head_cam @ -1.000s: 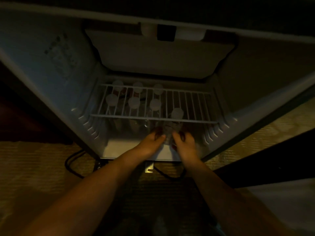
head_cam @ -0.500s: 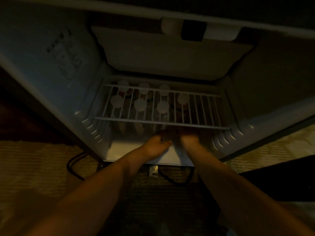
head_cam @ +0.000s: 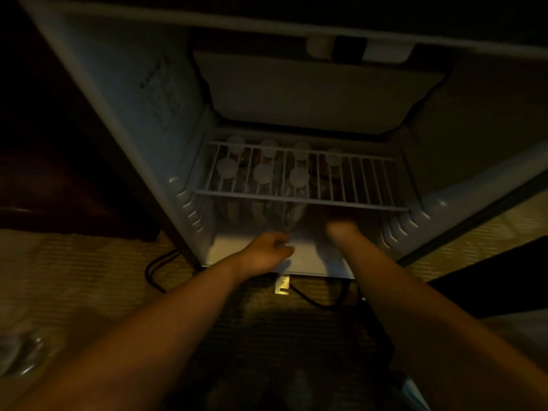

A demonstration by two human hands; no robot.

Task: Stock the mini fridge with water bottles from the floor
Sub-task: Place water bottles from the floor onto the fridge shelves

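Though dim, round caps (head_cam: pixel 263 174) (pale) under wire shelf (head_cam: pixel 355 203)

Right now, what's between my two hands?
Nothing: only bare white floor of the mini fridge lies between left hand and right hand, seen in the head view.

Mini fridge (head_cam: pixel 124 93) liner: white moulded plastic, smooth, low sheen, with ribbed runners moulded into both side walls. Freezer flap (head_cam: pixel 311 93) at the top: same plain plastic, matt, no texture visible. Wire shelf (head_cam: pixel 299 200): white-coated metal rod, smooth. Water bottles (head_cam: pixel 261 209) under the shelf: clear plastic, faint glints. Caps (head_cam: pixel 226 168): white, matt. Carpet (head_cam: pixel 74 277): beige woven cloth, coarse ribbed weave, no shine. Cable (head_cam: pixel 154 277) by the fridge's front edge: black, smooth sheath, looks rubbery. Bracket (head_cam: pixel 281 285) under the front bottom edge: bare bright metal, reflective. Crinkled clear film (head_cam: pixel 17 354) on the carpet's left edge: glossy.
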